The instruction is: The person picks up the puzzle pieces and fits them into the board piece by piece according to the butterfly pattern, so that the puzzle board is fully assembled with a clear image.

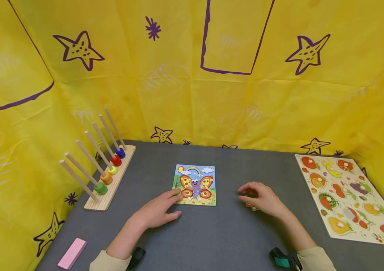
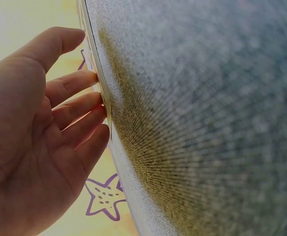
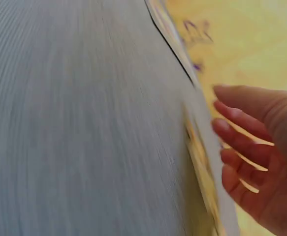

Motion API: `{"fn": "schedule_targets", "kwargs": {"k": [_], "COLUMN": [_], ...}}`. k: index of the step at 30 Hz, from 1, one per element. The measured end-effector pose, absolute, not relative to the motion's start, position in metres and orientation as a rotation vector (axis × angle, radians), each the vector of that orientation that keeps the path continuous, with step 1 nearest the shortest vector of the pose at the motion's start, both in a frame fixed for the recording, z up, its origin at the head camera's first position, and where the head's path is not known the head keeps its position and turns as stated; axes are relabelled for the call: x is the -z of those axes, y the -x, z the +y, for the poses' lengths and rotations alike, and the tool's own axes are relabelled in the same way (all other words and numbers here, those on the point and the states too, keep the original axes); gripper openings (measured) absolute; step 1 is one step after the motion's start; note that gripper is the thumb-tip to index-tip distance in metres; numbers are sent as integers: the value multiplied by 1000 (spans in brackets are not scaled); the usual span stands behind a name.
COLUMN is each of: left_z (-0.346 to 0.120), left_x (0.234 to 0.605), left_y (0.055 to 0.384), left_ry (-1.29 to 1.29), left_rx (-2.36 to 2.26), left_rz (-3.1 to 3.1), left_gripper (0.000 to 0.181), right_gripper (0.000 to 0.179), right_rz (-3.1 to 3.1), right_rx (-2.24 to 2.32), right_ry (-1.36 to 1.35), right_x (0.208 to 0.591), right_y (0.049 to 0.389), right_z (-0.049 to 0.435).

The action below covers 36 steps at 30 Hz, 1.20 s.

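A square butterfly picture board (image 1: 196,184) lies flat near the middle of the table. My left hand (image 1: 159,209) rests at its lower left, fingertips on its edge; in the left wrist view the fingers (image 2: 79,104) are loosely bent and grip nothing. My right hand (image 1: 261,197) hovers to the board's right, fingers slightly bent. Beneath it a small colourful flat piece (image 1: 252,207) shows, mostly hidden by the hand. The right wrist view has a blurred, thin yellowish piece (image 3: 202,169) on the table, apart from the fingertips.
A wooden peg stand (image 1: 119,173) with coloured rings stands at the left. A pink block (image 1: 72,253) lies at the front left. On the right is a fruit puzzle board (image 1: 346,222). Yellow patterned cloth (image 1: 192,105) surrounds the grey table (image 1: 212,241).
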<state>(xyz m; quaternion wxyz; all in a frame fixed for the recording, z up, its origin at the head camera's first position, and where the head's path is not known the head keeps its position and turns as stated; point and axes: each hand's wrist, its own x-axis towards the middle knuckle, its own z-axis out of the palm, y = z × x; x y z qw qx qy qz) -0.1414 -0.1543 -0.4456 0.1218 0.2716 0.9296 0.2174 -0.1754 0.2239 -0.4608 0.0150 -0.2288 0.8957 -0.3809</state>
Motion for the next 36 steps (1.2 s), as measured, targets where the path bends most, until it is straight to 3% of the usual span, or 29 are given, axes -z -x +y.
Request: {"fn": "schedule_targets", "kwargs": {"k": [7, 18, 26, 36], "left_z": [-154, -154, -154, -153], "left_x": [446, 446, 444, 444], "left_y": [141, 143, 143, 143], "left_ry": [-795, -772, -762, -728], "left_rx": [-630, -627, -618, -599], "left_rz": [2723, 2711, 2712, 2712], "left_gripper": [55, 55, 55, 61], "right_gripper": [37, 35, 15, 21], "right_rz": [2922, 2873, 2722, 2596], "right_rx": [1030, 1035, 1259, 1402], "right_ry": [767, 688, 572, 441], "right_x": [458, 462, 460, 465], "right_y": [163, 166, 172, 181], "right_z": [269, 276, 253, 189]}}
